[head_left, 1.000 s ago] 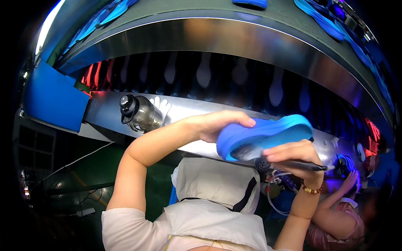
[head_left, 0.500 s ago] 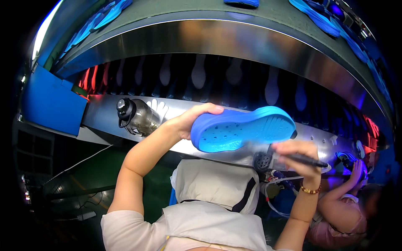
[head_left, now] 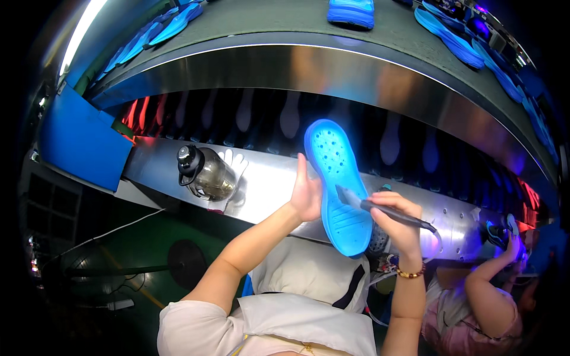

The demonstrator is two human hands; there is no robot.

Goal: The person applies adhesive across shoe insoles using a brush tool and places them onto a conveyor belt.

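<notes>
My left hand [head_left: 307,193] grips a bright blue shoe sole [head_left: 333,151] by its side. Its inner face is turned up, with small holes at the upper end and ridges at the lower end. The sole stands nearly upright in view, above my lap. In my right hand [head_left: 399,218], closed around it, is a brush [head_left: 389,212] with a dark handle and a hose-like tail. The brush's pale, blurred tip is at the middle of the sole's inner face. Just beyond the sole's lower right edge, partly hidden, sits a dark grey dotted thing [head_left: 379,240].
A dark-lidded bottle [head_left: 214,175] and a white glove [head_left: 236,161] are on the metal ledge [head_left: 261,178] to the left. Behind it, dark slots hold sole shapes. Above runs a green belt [head_left: 267,26] carrying blue soles. Another person's arm [head_left: 490,276] works at the right.
The sole has turned from lying sideways to nearly upright in view. My left hand has moved right and down. The brush tip has come from beside the lower edge onto the sole's middle.
</notes>
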